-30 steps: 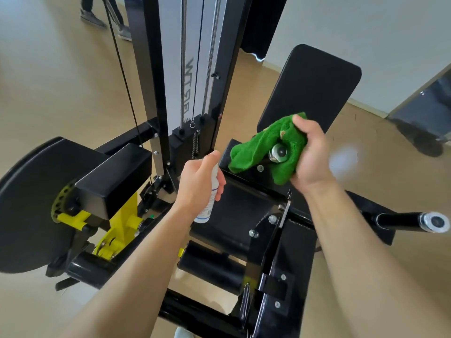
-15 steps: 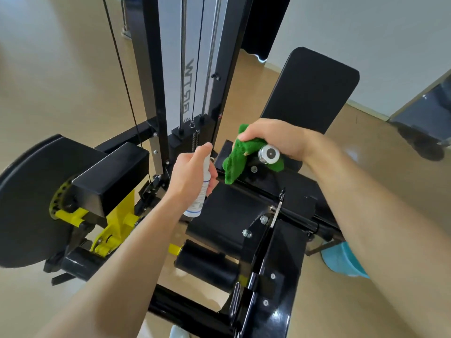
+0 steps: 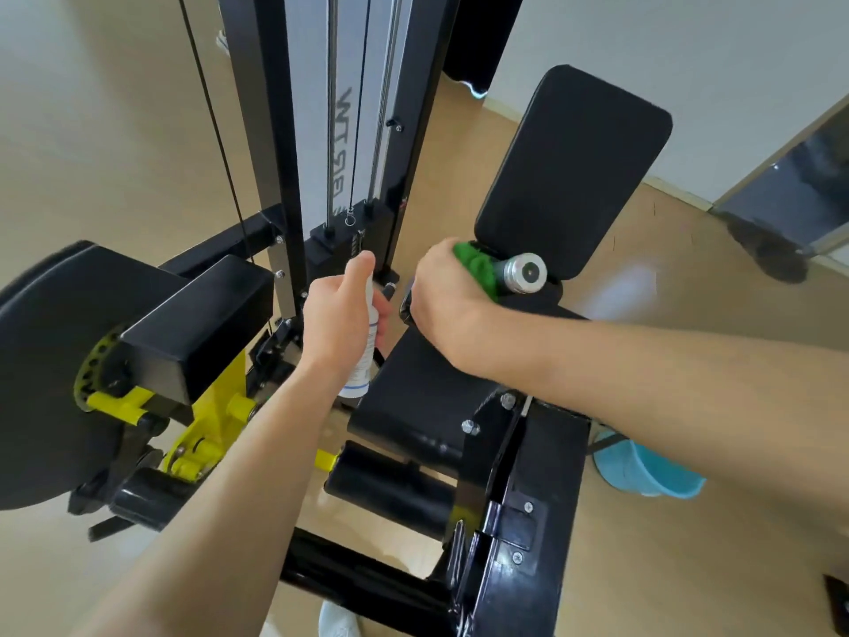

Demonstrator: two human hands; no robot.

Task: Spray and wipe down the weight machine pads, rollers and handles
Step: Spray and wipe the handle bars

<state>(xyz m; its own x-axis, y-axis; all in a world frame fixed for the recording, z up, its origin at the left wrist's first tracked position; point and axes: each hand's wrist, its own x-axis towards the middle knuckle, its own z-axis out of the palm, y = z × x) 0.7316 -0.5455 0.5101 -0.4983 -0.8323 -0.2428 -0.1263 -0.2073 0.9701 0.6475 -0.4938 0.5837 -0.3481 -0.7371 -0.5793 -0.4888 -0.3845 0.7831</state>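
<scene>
My right hand (image 3: 443, 294) grips a green cloth (image 3: 478, 266) wrapped around a machine handle; the handle's silver end cap (image 3: 526, 273) sticks out to the right of the cloth. Held upright in my left hand (image 3: 337, 321) is a white spray bottle (image 3: 363, 365), just left of the right hand. Behind the handle stands the black back pad (image 3: 574, 167), and the black seat pad (image 3: 413, 393) lies below my right wrist. A black roller (image 3: 390, 487) sits under the seat.
The weight stack tower (image 3: 321, 108) with cables rises behind my hands. A round black disc (image 3: 41, 370) and yellow adjuster parts (image 3: 216, 425) are at left. A light blue bucket (image 3: 643, 471) stands on the wooden floor at right. My shoe (image 3: 337, 620) shows at the bottom.
My right hand has turned over and slid the cloth leftward along the handle, so the silver cap is now uncovered. The left hand with the bottle stays about where it was.
</scene>
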